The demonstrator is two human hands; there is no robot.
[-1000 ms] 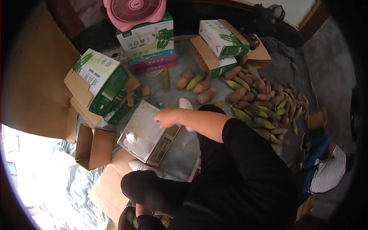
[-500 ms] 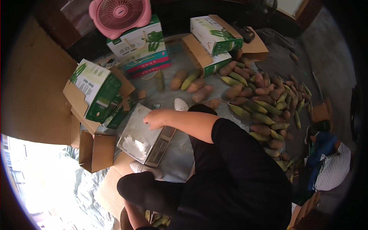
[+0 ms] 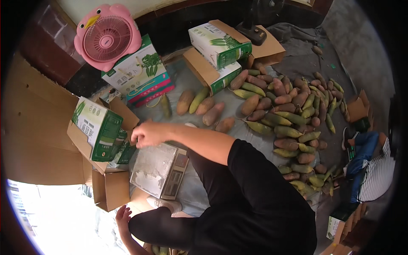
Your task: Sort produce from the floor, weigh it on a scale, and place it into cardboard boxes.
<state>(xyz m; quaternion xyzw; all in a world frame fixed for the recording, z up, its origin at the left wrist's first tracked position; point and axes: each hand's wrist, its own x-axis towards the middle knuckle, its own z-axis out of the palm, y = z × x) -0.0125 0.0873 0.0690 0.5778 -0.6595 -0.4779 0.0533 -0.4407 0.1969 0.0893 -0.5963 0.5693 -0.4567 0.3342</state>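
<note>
A bench scale [image 3: 151, 170] with a pale, worn metal platform and a display panel on its right side stands on the floor before me. Over its far-left edge hovers my right hand [image 3: 144, 135], fingers curled downward; whatever it may hold is hidden. Close to that hand is a tilted green and white carton [image 3: 95, 127] with its flaps spread. My left hand [image 3: 123, 216] hangs by my knee with loosely bent fingers apart and nothing visible in them. Nearest to it sits a small brown cardboard box [image 3: 111, 191].
Long green and reddish radishes [image 3: 289, 119] lie heaped on the right, with several in a row [image 3: 199, 102] beyond the scale. A pink fan [image 3: 106, 40] tops stacked cartons [image 3: 140, 70]. More cartons [image 3: 221, 46] stand behind. Another person [image 3: 374, 165] is at the far right.
My right hand has moved left from above the scale's platform toward the tilted carton. My left hand has risen into sight beside my knee. The whole view has shifted.
</note>
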